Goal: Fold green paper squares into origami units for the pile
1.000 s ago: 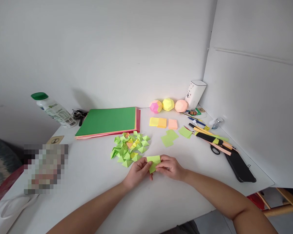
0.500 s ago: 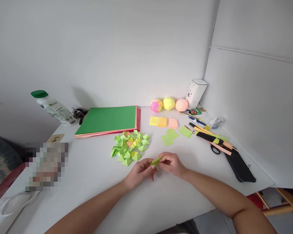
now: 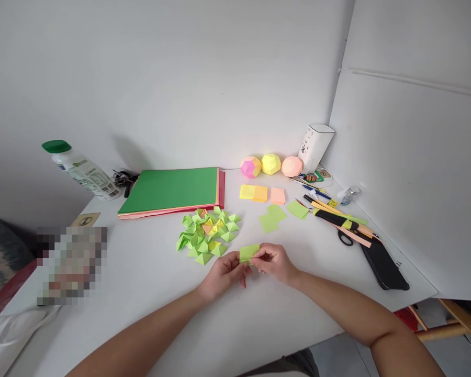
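Note:
My left hand (image 3: 223,274) and my right hand (image 3: 275,263) meet over the white table (image 3: 141,272), both pinching a small light-green paper square (image 3: 248,253) between fingertips. The paper is folded and faces me, held just above the tabletop. Just left of it lies a pile of several folded green and yellow paper pieces (image 3: 207,234). Flat green paper squares (image 3: 272,218) lie behind my right hand.
A stack of coloured sheets with green on top (image 3: 172,189) lies at the back, a bottle (image 3: 79,169) to its left. Sticky-note pads (image 3: 262,194), three paper balls (image 3: 271,165), a white box (image 3: 314,148), pens, scissors (image 3: 339,226) and a black case (image 3: 383,267) sit at right.
The paper was turned edge-on half a second ago and now faces me flat again, a little higher. Both hands stayed together in the same spot.

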Demonstrator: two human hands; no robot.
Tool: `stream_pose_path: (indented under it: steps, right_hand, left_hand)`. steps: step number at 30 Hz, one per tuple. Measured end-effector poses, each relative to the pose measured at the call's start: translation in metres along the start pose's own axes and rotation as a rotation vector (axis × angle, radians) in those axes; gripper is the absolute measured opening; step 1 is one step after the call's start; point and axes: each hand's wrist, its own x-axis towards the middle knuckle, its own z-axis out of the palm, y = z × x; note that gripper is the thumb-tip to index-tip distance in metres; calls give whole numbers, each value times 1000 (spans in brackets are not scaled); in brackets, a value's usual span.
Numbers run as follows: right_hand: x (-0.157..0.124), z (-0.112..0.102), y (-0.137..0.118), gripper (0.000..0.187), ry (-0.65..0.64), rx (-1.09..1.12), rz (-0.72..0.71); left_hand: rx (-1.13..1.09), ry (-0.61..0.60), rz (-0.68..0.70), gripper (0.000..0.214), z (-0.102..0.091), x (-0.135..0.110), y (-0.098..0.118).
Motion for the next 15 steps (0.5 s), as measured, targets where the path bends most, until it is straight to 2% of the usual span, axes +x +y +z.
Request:
stream_pose_path:
  steps: [15]
  right_hand:
    - [-1,3,0,20,1,75,59]
  left_hand:
    - [9,0,9,28,-1,0,-1]
